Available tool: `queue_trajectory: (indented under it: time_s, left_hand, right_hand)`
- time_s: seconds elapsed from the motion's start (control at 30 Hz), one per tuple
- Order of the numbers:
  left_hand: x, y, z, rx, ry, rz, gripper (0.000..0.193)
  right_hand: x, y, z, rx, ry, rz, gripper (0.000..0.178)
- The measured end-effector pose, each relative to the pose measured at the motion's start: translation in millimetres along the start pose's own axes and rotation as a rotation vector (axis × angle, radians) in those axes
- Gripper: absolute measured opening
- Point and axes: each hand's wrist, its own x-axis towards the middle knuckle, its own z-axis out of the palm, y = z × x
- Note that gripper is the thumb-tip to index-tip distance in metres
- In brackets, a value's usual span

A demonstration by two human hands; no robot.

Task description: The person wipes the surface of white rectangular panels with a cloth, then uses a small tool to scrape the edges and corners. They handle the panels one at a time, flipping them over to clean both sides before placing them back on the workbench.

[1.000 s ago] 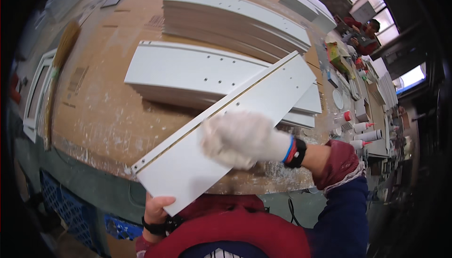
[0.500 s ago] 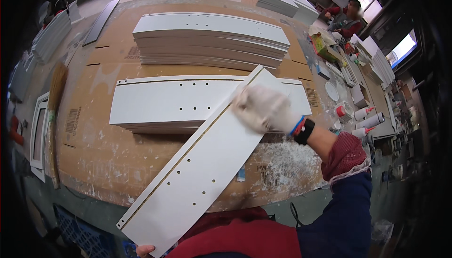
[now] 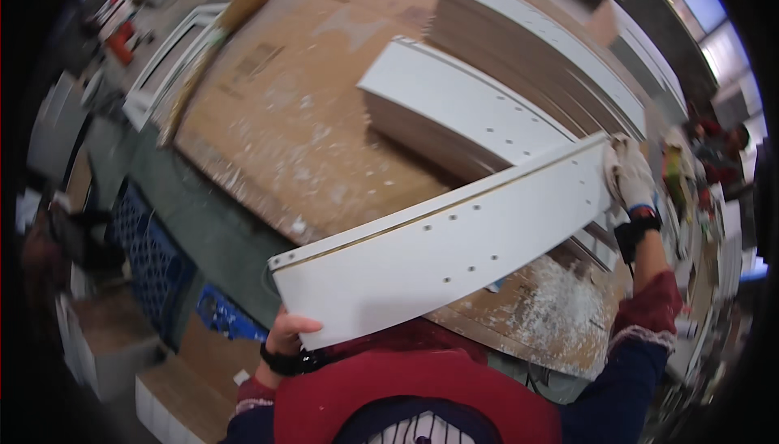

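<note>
A long white drilled panel with a dark groove along its far edge slants across the middle, raised at its right end. My bare left hand grips its near left corner, thumb on the white face. At the opposite end is my right hand, in a whitish glove, closed around a beige rag at the panel's right edge. Its fingers are partly hidden by the rag. Just beyond the panel lies a shorter stack of similar white panels, which the raised panel partly covers.
A taller stack of white panels stands farther back on the cardboard-covered table. A broom and a white frame lie along the left edge. Blue plastic crates sit on the floor. A person is at the far right.
My view has turned to the left, and the panel now slants more flatly. My right hand has gone from the panel's face to its right end. My left hand has come fully into view.
</note>
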Motion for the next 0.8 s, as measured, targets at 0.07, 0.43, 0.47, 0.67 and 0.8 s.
queue_trajectory:
  time_s: [0.07, 0.43, 0.47, 0.67, 0.8]
  left_hand:
    - [3.4, 5.5, 12.4, 0.024, -0.140, 0.016, 0.077]
    - [25.4, -17.6, 31.0, -0.094, -0.445, 0.094, 0.074]
    - [25.3, -16.9, 31.4, -0.094, -0.438, 0.079, 0.073]
    - [27.9, -27.8, 26.6, -0.129, -0.442, 0.058, 0.066]
    - [26.7, -25.6, 30.8, -0.100, -0.435, 0.052, 0.066]
  right_hand:
    - [-7.0, -2.0, 11.7, -0.129, 0.031, -0.263, 0.022]
    - [-192.2, -269.4, -120.3, 0.464, -0.271, -1.107, 0.037]
    - [-197.7, -267.6, -116.3, 0.549, -0.275, -1.111, 0.039]
    - [-135.5, -123.9, -51.0, 0.255, 0.062, -0.308, 0.034]
    - [-105.1, -16.2, -46.5, 0.083, 0.000, 0.198, 0.029]
